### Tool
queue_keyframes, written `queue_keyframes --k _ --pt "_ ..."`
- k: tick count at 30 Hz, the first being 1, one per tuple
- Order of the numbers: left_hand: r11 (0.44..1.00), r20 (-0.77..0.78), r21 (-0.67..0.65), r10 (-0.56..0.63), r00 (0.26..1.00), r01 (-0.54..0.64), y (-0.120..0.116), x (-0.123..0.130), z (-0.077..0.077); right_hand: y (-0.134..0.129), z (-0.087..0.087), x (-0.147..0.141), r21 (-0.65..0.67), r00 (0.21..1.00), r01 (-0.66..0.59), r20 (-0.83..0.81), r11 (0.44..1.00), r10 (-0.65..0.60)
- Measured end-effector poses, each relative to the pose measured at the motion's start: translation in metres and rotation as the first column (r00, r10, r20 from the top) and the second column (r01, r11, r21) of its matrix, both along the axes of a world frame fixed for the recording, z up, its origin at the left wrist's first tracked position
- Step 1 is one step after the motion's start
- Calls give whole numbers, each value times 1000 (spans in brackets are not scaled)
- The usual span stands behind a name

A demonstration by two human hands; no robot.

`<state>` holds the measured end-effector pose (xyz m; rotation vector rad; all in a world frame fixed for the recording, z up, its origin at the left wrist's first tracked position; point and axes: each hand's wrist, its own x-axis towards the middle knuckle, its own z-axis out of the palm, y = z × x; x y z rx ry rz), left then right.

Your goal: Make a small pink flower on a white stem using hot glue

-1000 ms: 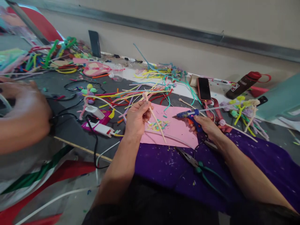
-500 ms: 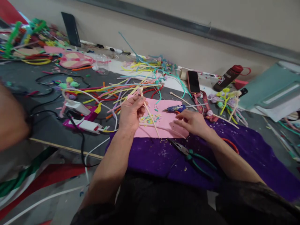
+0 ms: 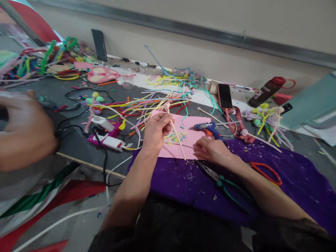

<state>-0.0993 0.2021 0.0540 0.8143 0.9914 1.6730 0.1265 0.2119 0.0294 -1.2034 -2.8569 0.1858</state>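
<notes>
My left hand (image 3: 156, 133) pinches a cream pipe cleaner (image 3: 179, 139) just below the small fuzzy bud at its top; the stem slants down to the right. Beneath lies a pink sheet (image 3: 168, 152) scattered with coloured clippings (image 3: 176, 137). My right hand (image 3: 211, 148) is at the sheet's right side, fingers curled down on a pale pink pipe cleaner (image 3: 181, 144) lying across it. The fingertips are partly hidden. Just beyond that hand rests a blue glue gun (image 3: 206, 126). Green-handled pliers (image 3: 211, 172) lie open near my right forearm.
A purple cloth (image 3: 170, 185) covers the table's front. Red-handled scissors (image 3: 267, 172) lie at right. A purple power strip (image 3: 112, 131) with cables stands left, near another person's blurred hand (image 3: 26, 126). Behind are loose pipe cleaners (image 3: 147, 99), a phone (image 3: 224, 96) and a bottle (image 3: 267, 91).
My right hand has moved from beside the glue gun down and left onto the pale pink pipe cleaner, its fingers curling. My left hand keeps its pinch. The view has shifted left.
</notes>
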Motion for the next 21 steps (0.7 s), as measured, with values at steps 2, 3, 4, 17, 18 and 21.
queue_keyframes --k 2,3,4,17,18,21 --pt "1000 -3 -8 -7 1000 7 0 0 0 -1 -3 -1 18 1000 -1 30 1000 1" --pt "1000 -6 -15 -14 1000 14 -1 1 -1 -1 -5 -1 23 1000 0 20 1000 0" --pt "1000 -6 -21 -24 1000 23 -1 1 -1 -1 -7 -1 23 1000 2 -3 1000 -2" --pt "999 -6 10 -53 999 53 -4 1 -1 0 -16 2 121 1000 3 17 993 -5" --pt "999 -4 2 -42 999 42 -3 1 -1 -2 -16 0 140 998 -1 57 990 -7" --pt "1000 -8 -8 -21 1000 21 -2 0 0 -1 -14 -2 139 998 10 67 990 -20"
